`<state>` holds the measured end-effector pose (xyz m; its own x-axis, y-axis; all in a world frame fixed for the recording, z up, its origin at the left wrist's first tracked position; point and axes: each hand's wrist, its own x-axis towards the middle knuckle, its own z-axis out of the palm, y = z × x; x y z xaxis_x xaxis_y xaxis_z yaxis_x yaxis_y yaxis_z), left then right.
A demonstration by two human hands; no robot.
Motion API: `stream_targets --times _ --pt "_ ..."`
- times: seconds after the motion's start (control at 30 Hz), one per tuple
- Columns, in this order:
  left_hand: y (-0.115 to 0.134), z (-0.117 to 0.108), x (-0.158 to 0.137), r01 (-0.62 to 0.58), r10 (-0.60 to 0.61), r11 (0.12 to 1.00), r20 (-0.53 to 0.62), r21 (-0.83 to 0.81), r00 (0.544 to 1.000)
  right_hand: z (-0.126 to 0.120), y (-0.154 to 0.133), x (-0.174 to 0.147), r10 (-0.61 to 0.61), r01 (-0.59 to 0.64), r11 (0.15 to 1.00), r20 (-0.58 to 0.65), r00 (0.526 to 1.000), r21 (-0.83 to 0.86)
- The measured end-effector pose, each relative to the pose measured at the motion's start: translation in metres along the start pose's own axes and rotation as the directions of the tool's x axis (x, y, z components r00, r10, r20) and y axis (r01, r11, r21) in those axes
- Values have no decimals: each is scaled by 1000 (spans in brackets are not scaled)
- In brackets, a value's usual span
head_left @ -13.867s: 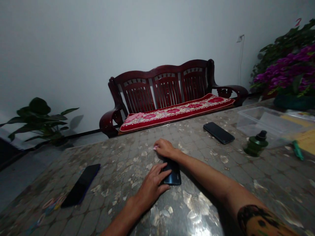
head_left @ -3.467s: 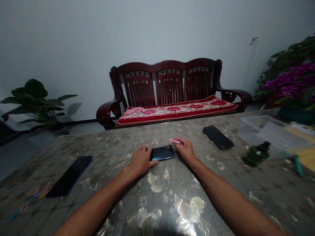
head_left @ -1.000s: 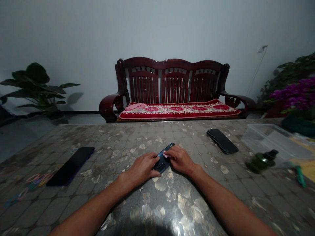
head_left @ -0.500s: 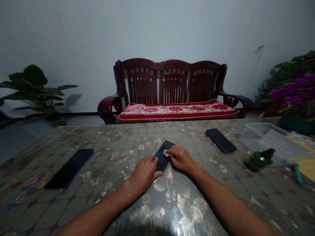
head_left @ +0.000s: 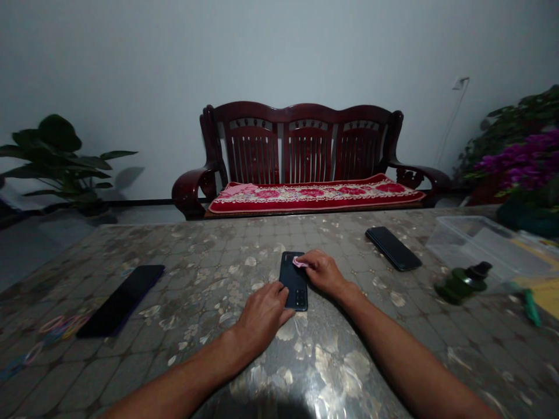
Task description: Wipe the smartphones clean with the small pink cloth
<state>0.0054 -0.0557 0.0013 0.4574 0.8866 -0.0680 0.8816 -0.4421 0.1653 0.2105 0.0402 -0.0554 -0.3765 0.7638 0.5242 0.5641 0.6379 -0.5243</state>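
Note:
A dark blue phone (head_left: 292, 282) lies back side up on the patterned tablecloth, its camera block at the end nearer me. My left hand (head_left: 265, 305) grips the phone's near left edge, fingers on the side and thumb by the near end. Pinched in the fingers of my right hand (head_left: 324, 270) is a small pink cloth (head_left: 299, 262), which touches the far end of the phone's back. Part of the cloth is hidden under the fingers.
Another phone (head_left: 122, 301) lies at the left beside colourful rubber bands (head_left: 61, 327). To the right are a black phone (head_left: 393, 248), a green bottle (head_left: 463, 284) and a clear plastic box (head_left: 476, 247). A wooden bench (head_left: 305, 122) stands beyond the table (head_left: 209, 244).
The phone has turned from a slant to nearly straight, its near end swinging right. My right hand and the cloth have shifted slightly away from me, towards the phone's far end.

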Motion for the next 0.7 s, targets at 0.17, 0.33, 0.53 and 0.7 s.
stream_targets --times 0.17,0.33,0.53,0.7 --pt "-5 5 -1 -82 81 996 -26 -22 996 -1 -2 4 -14 13 999 34 999 39" --pt "-14 12 3 -205 203 979 -170 8 964 1 3 6 32 -32 999 -36 999 4" --pt "-20 20 4 -307 295 952 -305 7 906 -2 -9 4 -99 94 993 65 993 76" --pt "-22 20 4 -321 310 947 -299 13 902 2 -7 3 -87 87 995 11 996 47"
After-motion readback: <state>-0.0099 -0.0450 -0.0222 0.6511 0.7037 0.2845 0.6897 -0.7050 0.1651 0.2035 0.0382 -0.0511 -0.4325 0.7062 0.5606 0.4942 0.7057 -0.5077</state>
